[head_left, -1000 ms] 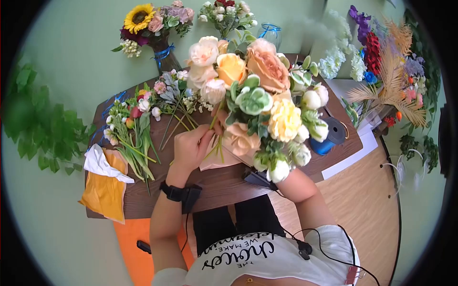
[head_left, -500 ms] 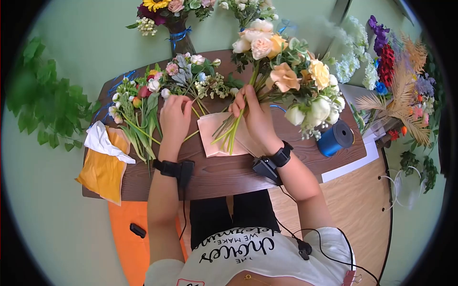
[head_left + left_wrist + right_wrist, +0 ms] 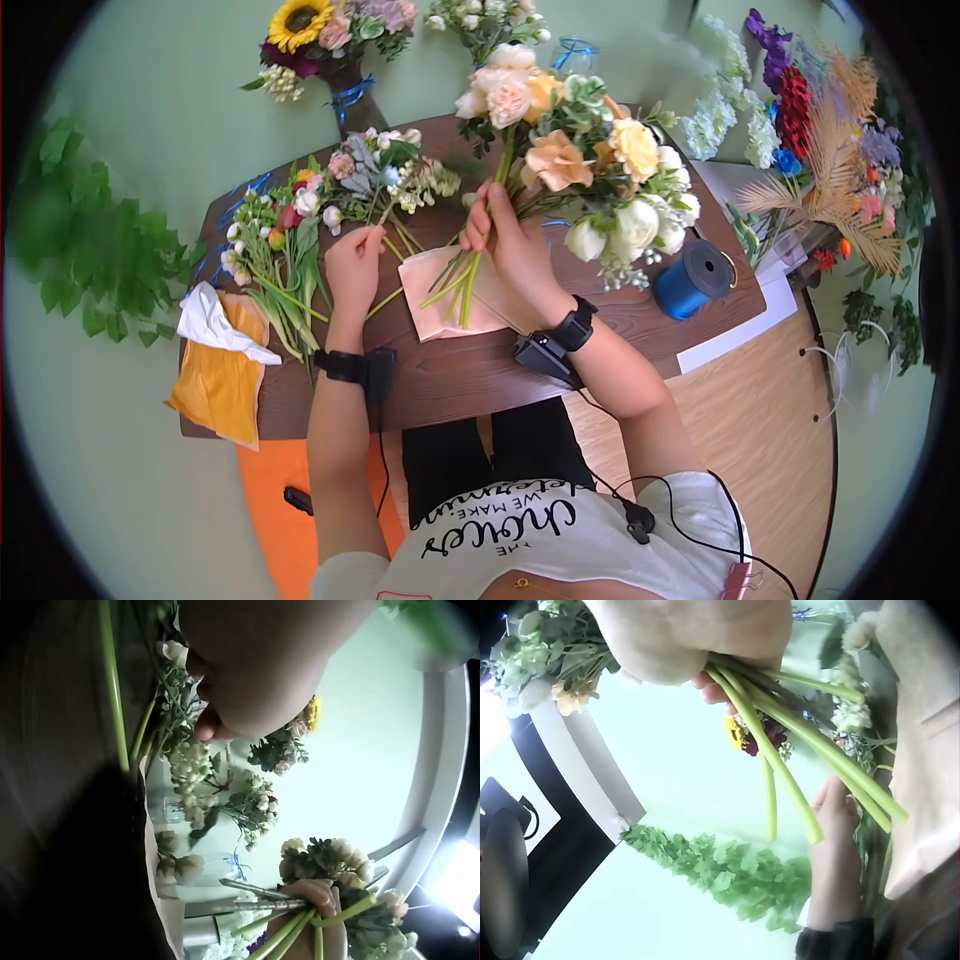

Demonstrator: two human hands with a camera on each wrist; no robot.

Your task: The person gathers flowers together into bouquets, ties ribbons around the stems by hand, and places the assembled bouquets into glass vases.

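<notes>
My right hand (image 3: 520, 250) grips the green stems of a large bouquet (image 3: 560, 160) of peach, cream, yellow and white flowers. In the head view its blooms lean away to the right, and the cut stem ends (image 3: 810, 746) stick out below the fist. To its left, my left hand (image 3: 352, 275) has its fingers curled at a sprig with pale berries (image 3: 428, 186); thumb and fingertips pinch its thin stem. Flowers with grey leaves (image 3: 360, 175) lie just beyond that hand. A folded peach paper (image 3: 425, 305) lies under the bouquet's stems.
At the table's left lie loose flowers with green stems (image 3: 285, 310) and a yellow-and-white wrapper (image 3: 215, 375). A blue ribbon spool (image 3: 690, 280) stands at the right. Behind are a sunflower vase (image 3: 355, 105) and a glass jar (image 3: 575, 58). Tall dried flowers (image 3: 825, 165) stand far right.
The bouquet, in front of me with my left hand at its stems a second ago, is now further back in my right hand alone. My left hand has moved left to the berry sprig, now slightly raised.
</notes>
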